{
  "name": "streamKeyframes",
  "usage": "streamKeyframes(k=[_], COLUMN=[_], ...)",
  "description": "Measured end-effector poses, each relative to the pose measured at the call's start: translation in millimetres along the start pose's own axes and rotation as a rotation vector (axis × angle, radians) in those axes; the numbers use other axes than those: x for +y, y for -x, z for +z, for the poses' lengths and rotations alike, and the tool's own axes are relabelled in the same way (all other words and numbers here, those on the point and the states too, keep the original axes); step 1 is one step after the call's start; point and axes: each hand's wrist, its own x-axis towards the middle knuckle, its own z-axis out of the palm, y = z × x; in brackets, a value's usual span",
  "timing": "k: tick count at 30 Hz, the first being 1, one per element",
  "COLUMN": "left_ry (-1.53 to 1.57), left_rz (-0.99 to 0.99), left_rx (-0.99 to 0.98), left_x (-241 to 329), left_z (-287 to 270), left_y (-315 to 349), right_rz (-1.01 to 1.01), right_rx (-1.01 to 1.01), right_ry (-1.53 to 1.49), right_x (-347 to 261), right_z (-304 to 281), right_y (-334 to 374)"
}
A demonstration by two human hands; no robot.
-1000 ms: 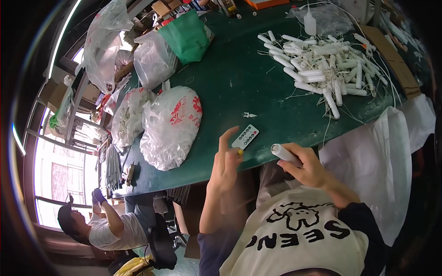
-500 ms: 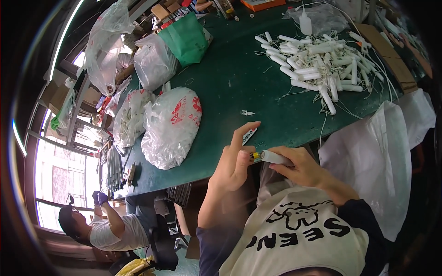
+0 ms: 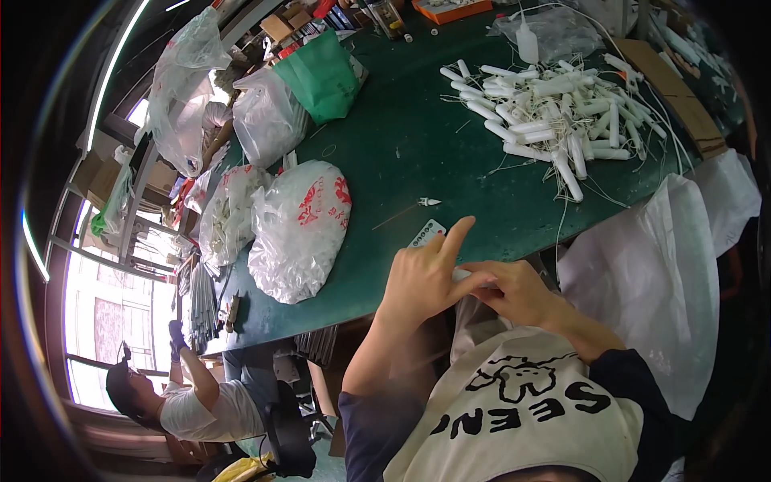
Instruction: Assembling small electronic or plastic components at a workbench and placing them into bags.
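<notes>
A short white plastic tube (image 3: 461, 275) is between my hands at the near edge of the green table, mostly covered by fingers. My right hand (image 3: 522, 296) is closed around it from the right. From the left, my left hand (image 3: 418, 281) pinches its end, index finger pointing up and away from it. What sits inside the tube's end is hidden behind the left fingers. Just beyond the left hand lies a small pale card with rows of dark round spots (image 3: 426, 232). A little white pointed piece (image 3: 430, 202) lies farther off.
On the right of the green table (image 3: 385, 153) is a heap of white tubes with thin wires (image 3: 554, 104), a white squeeze bottle (image 3: 527, 42) behind it. Filled plastic bags (image 3: 297, 233) and a green bag (image 3: 321, 76) stand left. A co-worker (image 3: 201, 402) sits lower left.
My left hand has moved right against the tube's end, covering the yellow and black part that showed there. The spotted card is now less hidden by the hand.
</notes>
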Motion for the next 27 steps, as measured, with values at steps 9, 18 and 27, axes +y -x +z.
streamKeyframes(k=[9, 18, 27], left_ry=[-0.063, -0.025, 1.268], left_rz=[-0.322, -0.459, -0.648], left_rx=[0.152, -0.159, -0.128], left_x=[-132, -145, -32], left_z=[39, 44, -2], left_y=[-9, -5, -5], right_rz=[0.095, 0.065, 0.178], right_rx=[-0.02, 0.009, 0.002], right_ry=[-0.079, -0.099, -0.288], right_x=[6, 9, 12], right_z=[0, -2, -11], right_y=[0, 0, -3])
